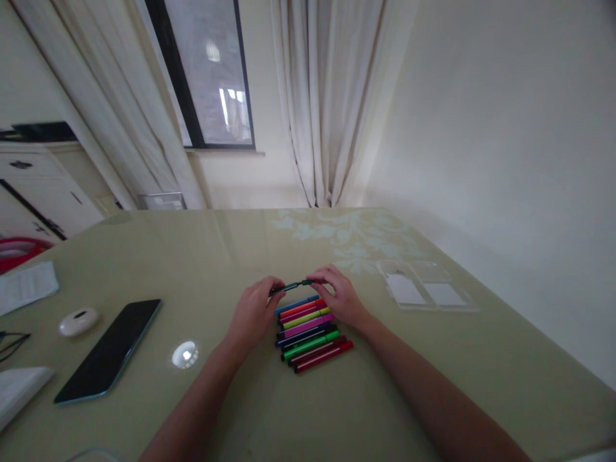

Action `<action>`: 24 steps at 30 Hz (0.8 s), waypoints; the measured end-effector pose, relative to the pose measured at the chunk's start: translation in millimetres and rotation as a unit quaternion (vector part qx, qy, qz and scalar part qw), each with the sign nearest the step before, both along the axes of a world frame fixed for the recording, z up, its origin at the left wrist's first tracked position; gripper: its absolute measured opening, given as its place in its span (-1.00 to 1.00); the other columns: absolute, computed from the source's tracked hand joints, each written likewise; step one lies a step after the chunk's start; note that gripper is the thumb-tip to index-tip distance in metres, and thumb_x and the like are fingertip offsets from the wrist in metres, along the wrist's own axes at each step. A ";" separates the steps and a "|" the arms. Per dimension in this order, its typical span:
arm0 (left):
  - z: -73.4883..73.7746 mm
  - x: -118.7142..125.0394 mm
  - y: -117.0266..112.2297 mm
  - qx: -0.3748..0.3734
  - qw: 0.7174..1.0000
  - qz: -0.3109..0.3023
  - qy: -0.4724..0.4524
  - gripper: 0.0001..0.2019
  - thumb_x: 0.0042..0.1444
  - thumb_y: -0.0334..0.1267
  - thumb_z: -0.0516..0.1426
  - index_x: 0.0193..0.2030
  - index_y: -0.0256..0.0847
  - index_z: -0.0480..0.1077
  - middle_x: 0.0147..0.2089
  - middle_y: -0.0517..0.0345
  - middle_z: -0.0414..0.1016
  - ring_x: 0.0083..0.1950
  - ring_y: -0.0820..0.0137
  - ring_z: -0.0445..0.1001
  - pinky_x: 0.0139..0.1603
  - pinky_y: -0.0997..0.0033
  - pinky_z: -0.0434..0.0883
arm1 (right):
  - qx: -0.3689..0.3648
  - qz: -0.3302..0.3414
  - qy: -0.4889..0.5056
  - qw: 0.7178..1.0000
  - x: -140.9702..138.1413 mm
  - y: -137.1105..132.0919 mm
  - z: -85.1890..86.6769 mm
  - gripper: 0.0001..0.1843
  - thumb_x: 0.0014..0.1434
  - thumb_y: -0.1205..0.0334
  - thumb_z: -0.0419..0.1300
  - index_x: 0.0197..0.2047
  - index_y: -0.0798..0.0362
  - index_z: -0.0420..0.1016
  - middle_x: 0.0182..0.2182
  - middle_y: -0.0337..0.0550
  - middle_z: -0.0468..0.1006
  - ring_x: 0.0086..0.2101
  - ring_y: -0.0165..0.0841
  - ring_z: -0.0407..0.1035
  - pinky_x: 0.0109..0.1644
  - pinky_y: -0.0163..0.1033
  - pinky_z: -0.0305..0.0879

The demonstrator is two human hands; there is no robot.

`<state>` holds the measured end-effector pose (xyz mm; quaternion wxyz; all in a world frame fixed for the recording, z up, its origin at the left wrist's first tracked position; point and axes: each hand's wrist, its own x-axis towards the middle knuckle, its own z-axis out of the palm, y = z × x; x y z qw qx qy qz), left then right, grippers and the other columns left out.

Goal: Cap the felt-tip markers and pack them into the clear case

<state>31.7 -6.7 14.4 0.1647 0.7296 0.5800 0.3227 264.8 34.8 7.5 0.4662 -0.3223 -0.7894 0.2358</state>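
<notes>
Crosswise, dark marker [291,287], ends in grip of left hand [253,316], right hand [341,299]

text: none legible | paper sheet [26,285]: print too small to read

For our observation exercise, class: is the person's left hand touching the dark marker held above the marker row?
Touching. The head view shows the left hand pinching one end of the dark marker; the right hand pinches the other end.
</notes>
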 end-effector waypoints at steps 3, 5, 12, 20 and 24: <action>0.3 2.3 -1.1 0.011 1.000 -0.013 -0.007 -0.86 0.32 -0.19 0.11 -0.09 -0.13 0.46 -0.08 0.07 0.63 -0.03 0.20 0.56 0.03 0.20 0.43 | 0.001 0.011 0.009 1.000 -0.8 -1.2 1.2 -0.83 0.38 0.23 0.22 -0.06 -0.05 0.65 -0.17 -0.08 0.59 -0.10 -0.25 0.49 0.03 -0.10 0.46; 0.8 3.7 -1.8 0.018 0.999 -0.022 -0.016 -0.86 0.31 -0.20 0.12 -0.10 -0.12 0.47 -0.09 0.08 0.63 -0.04 0.21 0.57 0.02 0.22 0.43 | -0.004 0.022 0.022 1.000 -1.2 -1.0 0.9 -0.84 0.37 0.22 0.23 -0.08 -0.05 0.66 -0.17 -0.08 0.62 -0.11 -0.25 0.52 0.04 -0.09 0.47; 3.5 5.7 -2.9 0.012 0.995 -0.014 -0.093 -0.84 0.27 -0.17 0.15 -0.13 -0.12 0.54 -0.15 0.12 0.67 -0.11 0.25 0.60 -0.03 0.28 0.46 | -0.048 0.019 0.080 0.995 -1.4 1.9 -2.5 -0.84 0.33 0.15 0.29 -0.16 -0.08 0.72 -0.20 -0.09 0.69 -0.18 -0.24 0.58 -0.04 -0.11 0.55; -1.5 10.6 -4.6 -0.006 0.989 0.013 -0.146 -0.83 0.21 -0.14 0.18 -0.18 -0.11 0.57 -0.20 0.15 0.69 -0.16 0.25 0.61 -0.08 0.28 0.48 | -0.068 0.008 0.111 0.991 -5.4 -2.9 -0.5 -0.89 0.27 0.19 0.34 -0.19 -0.07 0.74 -0.24 -0.09 0.70 -0.22 -0.25 0.59 -0.08 -0.14 0.56; -2.4 11.2 -4.3 -0.011 0.990 0.015 -0.142 -0.84 0.22 -0.16 0.19 -0.17 -0.12 0.57 -0.20 0.14 0.68 -0.15 0.24 0.61 -0.05 0.27 0.48 | -0.070 0.011 0.094 0.993 -3.4 -0.8 1.0 -0.90 0.26 0.20 0.34 -0.21 -0.05 0.73 -0.25 -0.09 0.70 -0.23 -0.25 0.59 -0.09 -0.15 0.55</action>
